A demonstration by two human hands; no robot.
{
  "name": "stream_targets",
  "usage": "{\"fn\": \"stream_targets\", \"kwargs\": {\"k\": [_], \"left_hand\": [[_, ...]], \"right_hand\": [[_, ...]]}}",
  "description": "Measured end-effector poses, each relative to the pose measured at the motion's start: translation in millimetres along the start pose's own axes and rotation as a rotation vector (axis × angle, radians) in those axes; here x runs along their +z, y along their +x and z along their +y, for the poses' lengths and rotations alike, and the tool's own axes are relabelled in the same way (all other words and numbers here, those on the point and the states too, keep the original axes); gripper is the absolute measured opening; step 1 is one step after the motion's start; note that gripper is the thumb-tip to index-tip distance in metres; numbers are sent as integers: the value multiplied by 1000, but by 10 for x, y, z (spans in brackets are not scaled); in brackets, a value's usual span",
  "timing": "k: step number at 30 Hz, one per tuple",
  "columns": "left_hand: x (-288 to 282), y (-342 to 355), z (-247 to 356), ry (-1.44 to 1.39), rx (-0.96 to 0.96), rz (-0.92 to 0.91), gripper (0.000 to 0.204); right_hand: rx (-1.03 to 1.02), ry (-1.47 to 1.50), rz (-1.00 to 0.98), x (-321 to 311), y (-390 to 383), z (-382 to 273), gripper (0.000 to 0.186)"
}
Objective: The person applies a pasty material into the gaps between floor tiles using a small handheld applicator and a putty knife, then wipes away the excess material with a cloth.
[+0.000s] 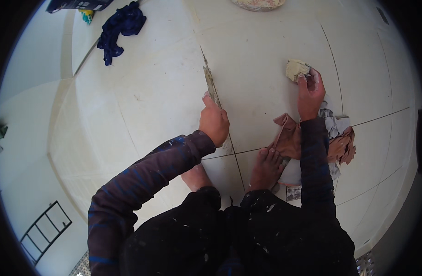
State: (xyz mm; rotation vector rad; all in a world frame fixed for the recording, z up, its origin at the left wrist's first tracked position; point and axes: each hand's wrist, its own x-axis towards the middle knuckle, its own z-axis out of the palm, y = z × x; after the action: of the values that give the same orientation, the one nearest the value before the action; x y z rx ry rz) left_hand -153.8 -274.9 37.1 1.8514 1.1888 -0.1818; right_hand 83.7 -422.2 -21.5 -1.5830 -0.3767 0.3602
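My left hand [214, 125] is closed low over a floor joint, one fingertip at the edge of a rough greyish smear of paste [208, 76]. The smear runs along the dark joint beyond the hand. Whatever that hand may hold is hidden under its folded fingers. Out to the right, my right hand [311, 94] grips a lump of cream-coloured paste [297, 70] between thumb and fingers, raised over the tiles. White residue coats those fingers. Whether a sheet or tool lies under the lump, I cannot tell.
Brown cloth [288, 138] and crumpled grey-white cloth [333, 122] lie beside my bare right foot [266, 168]. A dark blue cloth [123, 25] is at the far left; a paste-stained round container [259, 4] stands at the far edge. A black metal frame [45, 232] is lower left.
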Motion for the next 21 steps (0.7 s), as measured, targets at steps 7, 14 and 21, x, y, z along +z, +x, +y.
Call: {"fn": "stream_targets", "kwargs": {"k": [7, 14, 21], "left_hand": [[271, -1407, -156, -23, -89, -321, 60], [172, -1584, -137, 51, -146, -490, 54], [-870, -1037, 321, -288, -288, -364, 30]], "right_hand": [[-56, -11, -9, -16, 23, 0, 32], [-80, 24, -10, -43, -1, -33, 31], [-46, -24, -30, -23, -90, 51, 33]]}}
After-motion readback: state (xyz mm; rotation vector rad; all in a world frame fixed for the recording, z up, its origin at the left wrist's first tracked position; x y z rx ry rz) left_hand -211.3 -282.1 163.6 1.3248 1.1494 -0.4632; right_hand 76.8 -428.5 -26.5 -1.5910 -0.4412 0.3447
